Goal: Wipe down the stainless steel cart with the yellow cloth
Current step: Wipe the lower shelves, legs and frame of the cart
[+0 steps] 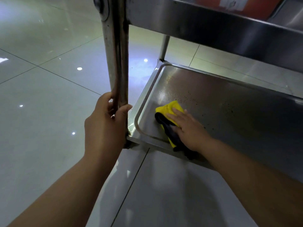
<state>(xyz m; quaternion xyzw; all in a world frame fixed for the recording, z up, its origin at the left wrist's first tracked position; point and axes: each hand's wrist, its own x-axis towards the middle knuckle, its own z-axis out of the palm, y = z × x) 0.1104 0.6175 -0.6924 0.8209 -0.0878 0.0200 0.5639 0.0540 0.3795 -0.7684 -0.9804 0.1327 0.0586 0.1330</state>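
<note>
On the cart's bottom shelf, near its front left corner, the yellow cloth is pressed flat under the straight fingers of the right hand. The cart's upright post is gripped by the left hand.

- A floor of large pale glossy tiles fills the left side and the bottom of the view
- Thin dark joints run between the tiles, crossing at left
- Small bright spots of light gleam on the tiles, with a wider bluish glare toward the middle
- An orange thing with a pale label sits at the top right edge, cut off by the frame
</note>
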